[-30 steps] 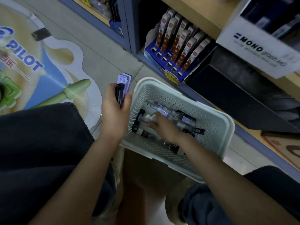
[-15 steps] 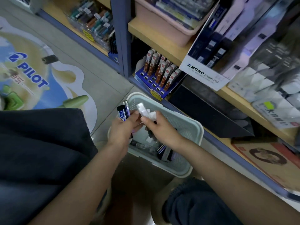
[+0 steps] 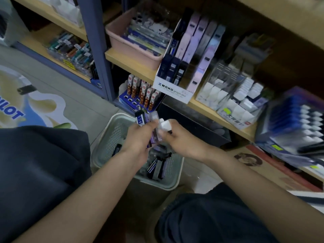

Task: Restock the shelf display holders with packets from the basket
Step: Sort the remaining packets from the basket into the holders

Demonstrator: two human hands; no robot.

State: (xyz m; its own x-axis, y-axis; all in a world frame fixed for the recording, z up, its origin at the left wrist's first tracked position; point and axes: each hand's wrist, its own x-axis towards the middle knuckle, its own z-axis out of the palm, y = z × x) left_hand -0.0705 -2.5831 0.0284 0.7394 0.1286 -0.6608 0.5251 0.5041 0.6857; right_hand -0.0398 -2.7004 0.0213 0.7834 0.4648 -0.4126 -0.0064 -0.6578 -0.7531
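gripping a bunch of packets [image 3: 140, 118] in the left hand [image 3: 138, 138], pinching a pale packet [image 3: 164, 126] against them with the right hand [image 3: 181, 139], just above the basket [image 3: 105, 146] on the floor [image 3: 84, 106].

Both bare forearms were held forward, converging at the middle. The left hand [image 3: 138, 137] was curled round a few packets [image 3: 140, 119], kept upright. The right hand [image 3: 180, 140] was set just beside it, a pale packet [image 3: 165, 126] pinched in its fingers.
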